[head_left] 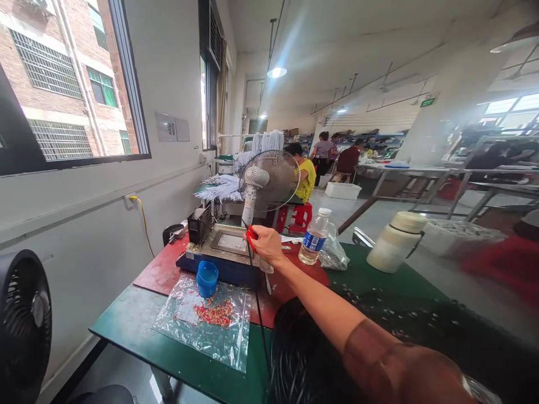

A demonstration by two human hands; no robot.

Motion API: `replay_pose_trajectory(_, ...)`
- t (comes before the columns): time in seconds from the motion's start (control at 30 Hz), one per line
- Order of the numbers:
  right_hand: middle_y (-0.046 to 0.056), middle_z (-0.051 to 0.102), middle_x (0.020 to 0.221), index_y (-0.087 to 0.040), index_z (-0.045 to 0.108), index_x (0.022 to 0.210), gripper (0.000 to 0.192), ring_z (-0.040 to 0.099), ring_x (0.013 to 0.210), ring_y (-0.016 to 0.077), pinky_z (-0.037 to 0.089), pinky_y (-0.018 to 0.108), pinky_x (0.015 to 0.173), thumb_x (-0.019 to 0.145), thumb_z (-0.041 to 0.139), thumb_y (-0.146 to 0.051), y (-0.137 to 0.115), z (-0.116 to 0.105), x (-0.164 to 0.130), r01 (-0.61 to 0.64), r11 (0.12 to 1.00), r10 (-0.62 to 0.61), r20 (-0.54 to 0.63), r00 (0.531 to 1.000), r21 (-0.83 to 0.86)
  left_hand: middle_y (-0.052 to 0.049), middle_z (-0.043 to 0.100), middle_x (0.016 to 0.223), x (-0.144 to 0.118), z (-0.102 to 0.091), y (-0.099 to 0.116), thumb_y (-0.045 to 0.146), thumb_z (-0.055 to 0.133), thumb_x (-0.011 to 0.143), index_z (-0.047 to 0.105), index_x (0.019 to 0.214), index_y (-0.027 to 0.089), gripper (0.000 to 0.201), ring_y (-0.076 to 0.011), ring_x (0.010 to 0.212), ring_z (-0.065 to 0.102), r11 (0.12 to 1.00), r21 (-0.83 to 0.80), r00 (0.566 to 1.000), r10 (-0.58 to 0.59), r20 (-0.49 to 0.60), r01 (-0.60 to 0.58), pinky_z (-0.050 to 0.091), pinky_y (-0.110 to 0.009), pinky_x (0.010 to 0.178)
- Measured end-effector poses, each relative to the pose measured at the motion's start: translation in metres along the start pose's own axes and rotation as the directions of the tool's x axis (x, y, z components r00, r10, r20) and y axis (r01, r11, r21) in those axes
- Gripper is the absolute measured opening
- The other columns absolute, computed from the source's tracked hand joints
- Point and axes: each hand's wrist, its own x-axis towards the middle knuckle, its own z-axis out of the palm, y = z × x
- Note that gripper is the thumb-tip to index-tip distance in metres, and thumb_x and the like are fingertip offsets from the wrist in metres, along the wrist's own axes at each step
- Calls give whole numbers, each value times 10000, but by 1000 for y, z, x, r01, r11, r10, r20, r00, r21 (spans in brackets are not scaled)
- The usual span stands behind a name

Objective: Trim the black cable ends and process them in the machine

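Observation:
My right hand (267, 245) reaches over the table and is closed around a small red-handled tool (251, 239). Its jaws are too small to make out. A thin black cable (260, 314) runs from close by the tool down to the near table edge. Below my forearm lies a dark bundle of black cables (295, 359). Just beyond the hand sits a blue machine (227, 270) with a metal frame (227, 241) on top. In front of it, a blue cup (207, 279) and many red and yellow bits (214, 314) rest on a clear plastic bag (236, 350). My left hand is out of the frame.
A bottle of clear liquid (314, 238), a crumpled plastic bag (334, 255) and a cream flask (396, 241) stand right of the machine. A small black fan (200, 224) is behind it, with a larger fan (269, 179) beyond. Co-workers (309, 174) sit and stand farther back.

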Motion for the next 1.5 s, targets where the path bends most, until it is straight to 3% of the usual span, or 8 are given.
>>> replay_pose_trajectory(0.17,-5,583,606,-187,561,626,286,477,572,111,192,211,487,752,487,-433,9,3,13,-115,993,115,43,992,4,23,617,494,52,74,37,511,530,639,659,603,220,322,-183,613,645,998,-4,996,63,59,-63,317,-183,364)
replay_pose_trajectory(0.27,-6,606,621,-199,598,647,255,506,591,115,197,208,481,729,523,-429,10,5,17,-140,990,140,89,986,0,18,627,543,74,110,59,528,442,699,651,724,187,401,-159,616,635,996,-15,993,93,79,-92,407,-202,383)
replay_pose_trajectory(0.37,4,618,633,-202,613,650,245,519,604,122,203,209,482,726,532,-420,10,7,17,-148,989,149,117,982,-18,18,630,619,90,131,73,536,383,726,623,836,145,472,-130,611,614,994,-31,991,107,77,-105,478,-239,450)
replay_pose_trajectory(0.43,6,624,639,-205,615,649,238,524,610,125,204,210,482,722,539,-418,10,8,16,-145,989,147,132,980,-30,24,635,644,95,135,73,518,404,724,615,863,172,428,-156,653,618,994,-38,993,102,63,-100,491,-260,471)
replay_pose_trajectory(0.57,13,635,656,-212,621,658,242,530,618,130,200,213,482,731,529,-424,10,10,15,-133,990,140,150,979,-54,32,644,698,97,122,60,480,383,744,610,863,211,372,-217,759,621,997,-41,997,73,26,-72,497,-285,491)
replay_pose_trajectory(1.07,8,630,646,-215,616,649,237,516,597,121,187,220,481,752,503,-397,6,11,14,-89,992,103,171,980,-89,6,641,691,63,70,31,500,401,734,600,872,204,382,-132,650,595,1000,-6,1000,20,2,-20,489,-264,489)
replay_pose_trajectory(1.3,12,633,651,-213,614,637,241,512,589,124,185,224,480,747,505,-396,4,10,14,-91,991,108,175,979,-98,9,648,776,34,34,17,414,480,717,601,857,247,249,-239,845,602,999,38,1000,-9,-21,10,496,-299,517)
replay_pose_trajectory(1.5,16,637,663,-212,614,637,243,520,610,129,188,222,482,746,507,-401,3,9,13,-96,990,112,173,979,-100,9,646,816,17,7,4,379,403,767,606,841,206,277,-236,878,586,997,76,999,-16,-40,19,510,-326,605)
